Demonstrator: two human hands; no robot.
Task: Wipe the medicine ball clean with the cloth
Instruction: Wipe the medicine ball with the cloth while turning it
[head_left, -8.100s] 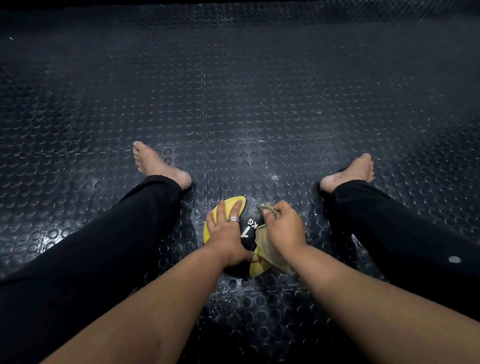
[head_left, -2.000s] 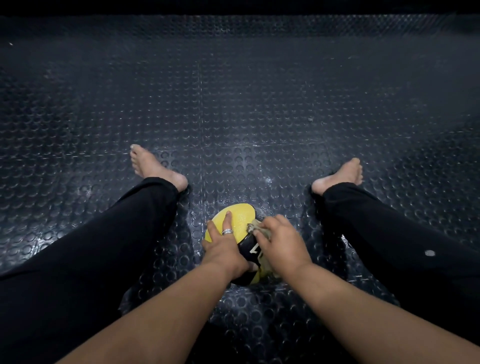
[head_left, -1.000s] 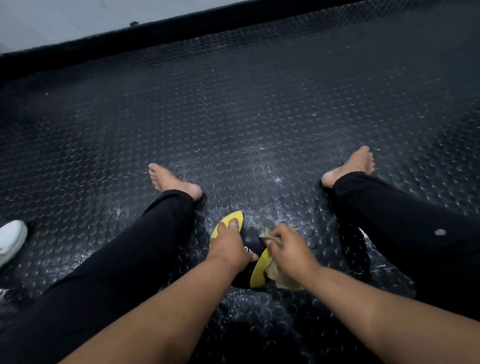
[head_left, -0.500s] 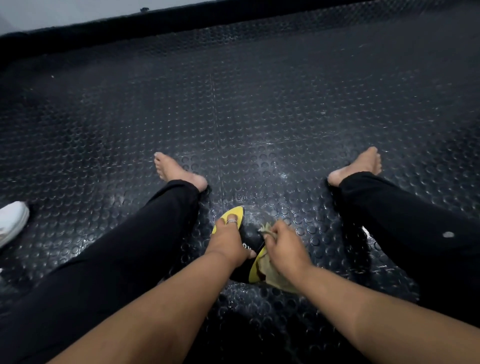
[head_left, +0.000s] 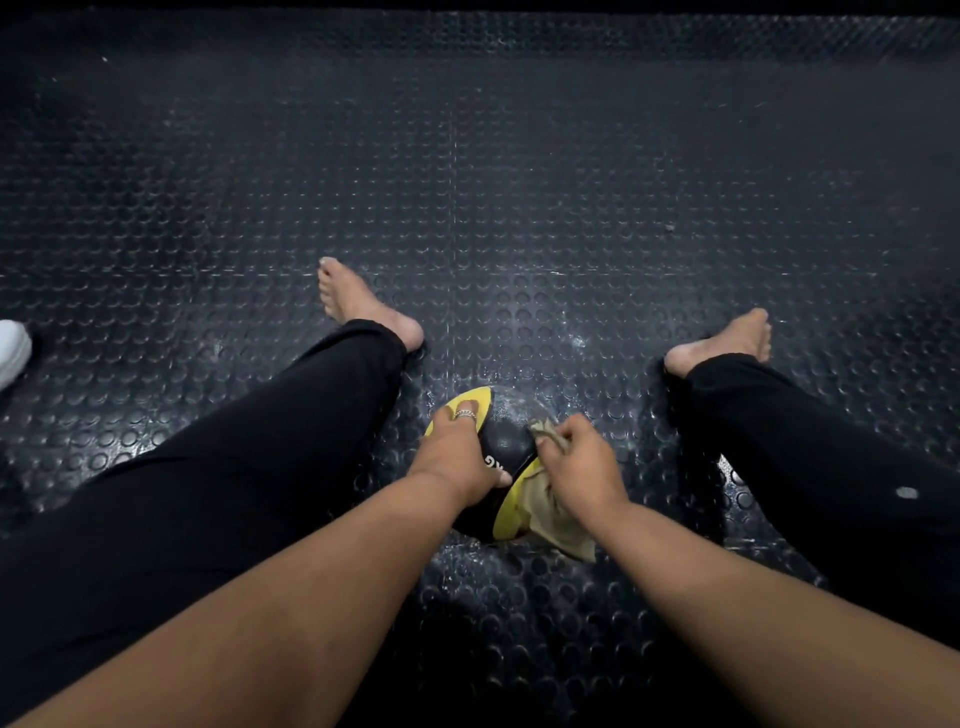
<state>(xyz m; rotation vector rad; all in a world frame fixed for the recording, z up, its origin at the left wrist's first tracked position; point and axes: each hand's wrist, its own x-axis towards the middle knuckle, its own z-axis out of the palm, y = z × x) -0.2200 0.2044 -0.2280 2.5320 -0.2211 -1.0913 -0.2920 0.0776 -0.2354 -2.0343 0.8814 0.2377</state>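
Medicine ball (head_left: 506, 441) on floor: left hand (head_left: 454, 452) cups its 9 o'clock side; right hand (head_left: 582, 467) pinches cloth (head_left: 553, 519) against 3 o'clock.

Medicine ball (head_left: 506, 441): black with yellow panels, pale lettering. Cloth (head_left: 550, 512): dull olive-tan. Floor (head_left: 519, 182): black rubber, raised round studs. Trousers (head_left: 234, 467): black. Ring (head_left: 466, 414): silver. Shoe (head_left: 11, 349): white.
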